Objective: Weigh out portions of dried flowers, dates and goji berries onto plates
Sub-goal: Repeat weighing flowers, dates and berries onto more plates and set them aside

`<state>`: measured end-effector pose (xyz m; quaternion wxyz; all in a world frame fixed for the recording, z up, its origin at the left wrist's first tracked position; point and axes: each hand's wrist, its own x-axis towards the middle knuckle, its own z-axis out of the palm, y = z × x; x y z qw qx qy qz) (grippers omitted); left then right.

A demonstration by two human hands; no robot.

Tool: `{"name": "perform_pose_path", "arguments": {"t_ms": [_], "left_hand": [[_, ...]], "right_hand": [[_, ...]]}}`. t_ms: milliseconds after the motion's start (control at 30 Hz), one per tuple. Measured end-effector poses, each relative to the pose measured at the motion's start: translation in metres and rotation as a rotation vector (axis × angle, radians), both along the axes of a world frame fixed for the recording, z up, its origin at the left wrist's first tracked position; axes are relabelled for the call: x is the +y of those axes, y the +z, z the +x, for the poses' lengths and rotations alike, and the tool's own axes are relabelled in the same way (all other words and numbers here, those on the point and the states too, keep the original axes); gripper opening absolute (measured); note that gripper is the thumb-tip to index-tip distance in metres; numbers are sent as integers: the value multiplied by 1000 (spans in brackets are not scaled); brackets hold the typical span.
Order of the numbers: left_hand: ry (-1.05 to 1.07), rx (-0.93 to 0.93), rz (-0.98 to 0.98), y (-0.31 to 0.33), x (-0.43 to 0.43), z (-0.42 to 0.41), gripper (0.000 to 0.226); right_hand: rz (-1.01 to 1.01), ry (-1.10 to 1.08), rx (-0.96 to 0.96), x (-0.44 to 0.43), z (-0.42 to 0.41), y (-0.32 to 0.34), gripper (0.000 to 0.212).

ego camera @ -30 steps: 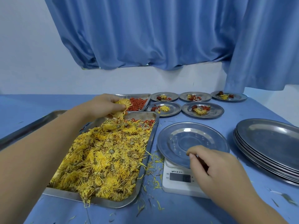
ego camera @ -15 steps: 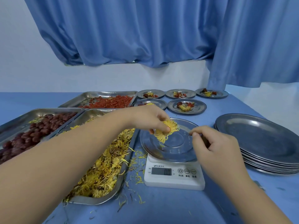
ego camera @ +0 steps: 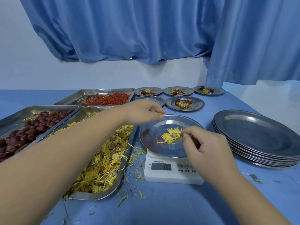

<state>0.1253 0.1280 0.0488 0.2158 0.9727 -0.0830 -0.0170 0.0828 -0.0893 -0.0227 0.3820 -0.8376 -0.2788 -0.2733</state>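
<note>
Left hand released 1 dried yellow flower onto round steel plate atop white scale; right hand grasp unclear; portion begun

The scale display reads 0.0 (the small brand print above it is illegible).
</note>
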Motion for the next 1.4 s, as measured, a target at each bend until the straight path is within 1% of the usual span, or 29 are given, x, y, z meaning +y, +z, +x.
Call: {"name": "perform_pose_path", "arguments": {"t_ms": [100, 233, 400, 467, 500, 600, 667, 700, 833, 967, 1100, 1167, 1233, 1400], "left_hand": [[40, -45, -97, 1, 32, -21, 27], [172, -134, -119, 6, 86, -52, 20], [495, -263, -324, 15, 175, -87, 23], [604, -264, -360, 9, 212, -100, 25], [645, -247, -345, 3, 230, -106, 26], [749, -167, -189, -20, 276, -118, 26], [764, -104, -96, -33, 292, -121, 19], [759, -76, -53, -39, 298, -120, 20], [717, -44, 106, -52, 306, -103, 36], [678, 18, 195, -51, 310, -82, 53], [665, 85, 271, -54, 312, -69, 60], [657, 78, 307, -57, 313, -66, 58], [677, 63, 280, -59, 314, -65, 53], [707, -10, 174, -60, 318, -75, 26]], "right_hand": [[-28, 45, -55, 17, -15, 0, 15], [-61, 140, -87, 51, -24, 6, 17], [-94, 197, -57, 100, -29, 6, 21], [-91, 221, -36, 109, -32, 0, 19], [-98, 228, -36, 112, -34, -4, 19], [-156, 239, -49, 114, -38, -10, 20], [-168, 234, -54, 115, -40, -10, 20], [-168, 230, -62, 116, -40, -10, 20], [-178, 220, -58, 116, -38, -11, 20], [-182, 211, -72, 115, -35, -10, 24], [-198, 214, -87, 114, -33, -11, 28], [-197, 220, -88, 113, -31, -11, 28], [-194, 225, -97, 114, -30, -11, 29], [-202, 229, -125, 113, -29, -12, 27]]}}
